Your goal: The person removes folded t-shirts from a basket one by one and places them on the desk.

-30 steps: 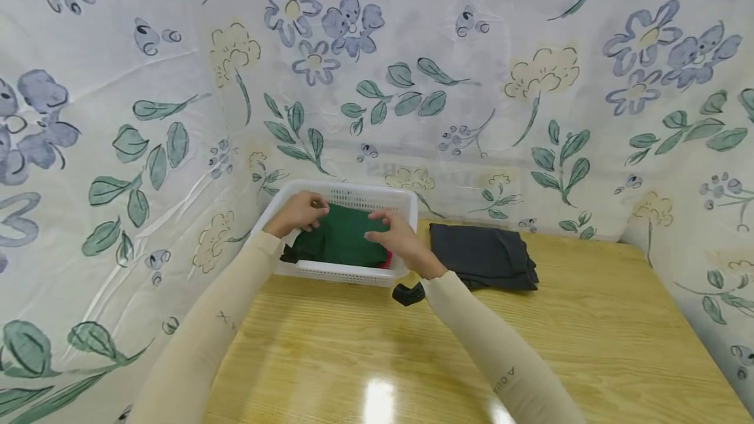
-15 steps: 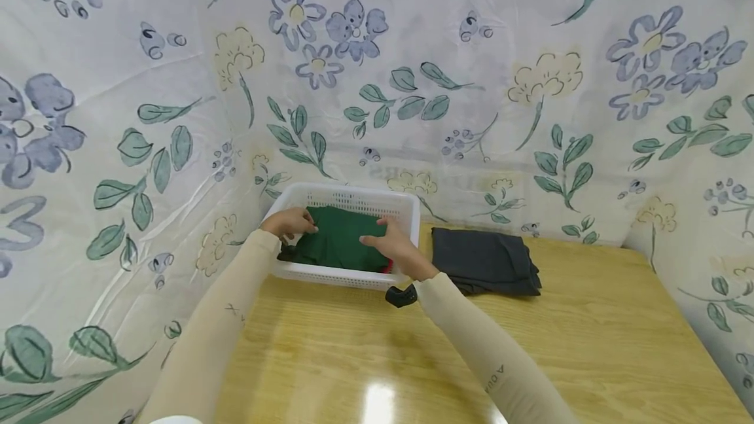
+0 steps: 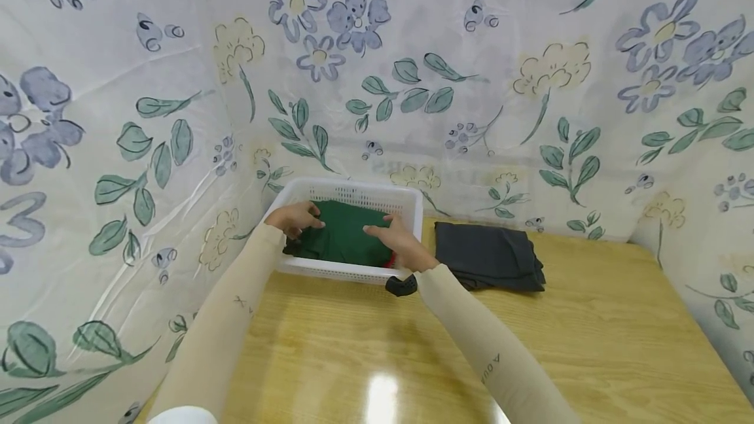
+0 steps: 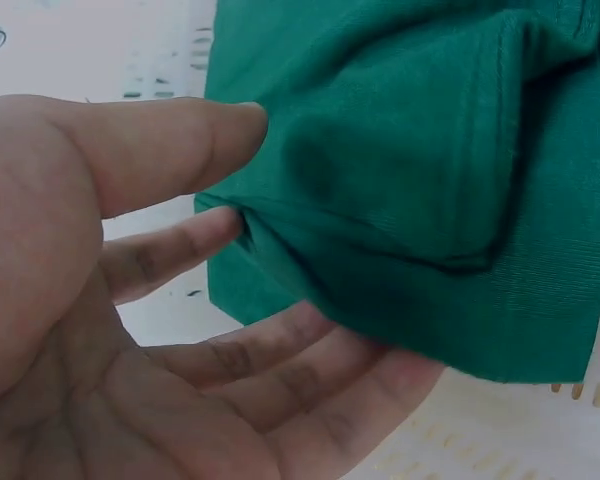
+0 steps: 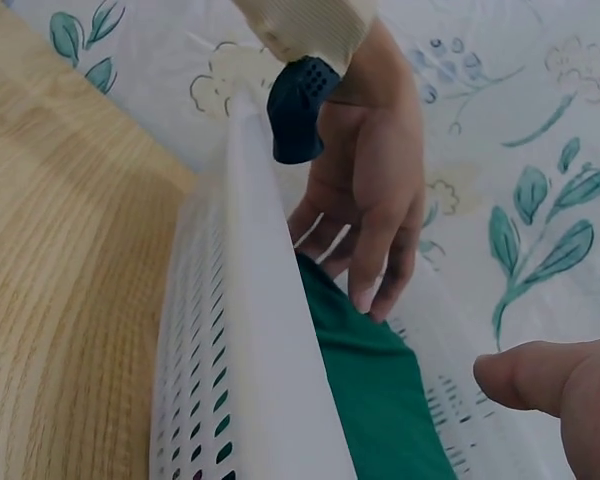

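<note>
A folded green cloth garment (image 3: 350,234) lies in a white plastic basket (image 3: 347,272); its exact kind cannot be told. At its left end is my left hand (image 3: 296,218). In the left wrist view, the fingers of this hand (image 4: 230,350) reach under the garment's loose edge, while the thumb stands apart from the cloth. My right hand (image 3: 402,241) hovers at the basket's right end with thumb and fingers spread. Only its thumb (image 5: 550,385) shows in the right wrist view, clear of the fabric. Something red (image 3: 391,260) peeks out beside the green garment.
A folded dark grey cloth (image 3: 489,255) lies on the wooden table (image 3: 589,319), right of the basket. Flower-printed sheeting (image 3: 448,129) hangs behind and at both sides. A black wrist device (image 3: 401,286) sits below my right wrist.
My left hand first came down and left to the garment's left end, and the green cloth spread out flatter there. Its fingers have since shifted slightly right. The right hand has barely moved.
</note>
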A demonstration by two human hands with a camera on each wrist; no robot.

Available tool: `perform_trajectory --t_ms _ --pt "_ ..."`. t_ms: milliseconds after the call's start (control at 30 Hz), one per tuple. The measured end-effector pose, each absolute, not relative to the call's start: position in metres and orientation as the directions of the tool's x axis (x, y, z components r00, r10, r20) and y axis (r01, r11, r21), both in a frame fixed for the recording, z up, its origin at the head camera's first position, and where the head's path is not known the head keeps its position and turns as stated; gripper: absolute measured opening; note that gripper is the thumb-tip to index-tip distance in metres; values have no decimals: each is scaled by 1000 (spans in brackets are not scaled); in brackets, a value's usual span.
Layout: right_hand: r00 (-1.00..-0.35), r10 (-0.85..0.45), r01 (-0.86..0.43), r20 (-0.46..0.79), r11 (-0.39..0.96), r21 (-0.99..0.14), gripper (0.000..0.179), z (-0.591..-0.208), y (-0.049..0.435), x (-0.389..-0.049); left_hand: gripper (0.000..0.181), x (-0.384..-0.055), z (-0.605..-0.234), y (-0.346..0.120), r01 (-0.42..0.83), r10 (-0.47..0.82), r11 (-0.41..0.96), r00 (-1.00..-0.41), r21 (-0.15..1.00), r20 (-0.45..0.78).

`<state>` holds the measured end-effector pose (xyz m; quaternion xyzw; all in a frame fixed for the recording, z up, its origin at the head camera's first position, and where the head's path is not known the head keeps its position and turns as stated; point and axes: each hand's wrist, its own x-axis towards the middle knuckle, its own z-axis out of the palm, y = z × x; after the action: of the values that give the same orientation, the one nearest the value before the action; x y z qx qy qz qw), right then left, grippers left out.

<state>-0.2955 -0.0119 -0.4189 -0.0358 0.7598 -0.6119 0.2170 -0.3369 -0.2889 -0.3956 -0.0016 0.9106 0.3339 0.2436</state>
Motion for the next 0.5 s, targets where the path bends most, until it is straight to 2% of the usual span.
perform_trajectory --t_ms 267,500 --pt "-886 -309 308 -346 166 -937 72 -417 -13 -304 55 -338 -394 -288 -191 159 726 -888 660 -431" --pt "-850 -371 414 -375 -27 -910 66 -422 -15 -314 58 -339 -399 -287 -210 167 666 -893 716 -418"
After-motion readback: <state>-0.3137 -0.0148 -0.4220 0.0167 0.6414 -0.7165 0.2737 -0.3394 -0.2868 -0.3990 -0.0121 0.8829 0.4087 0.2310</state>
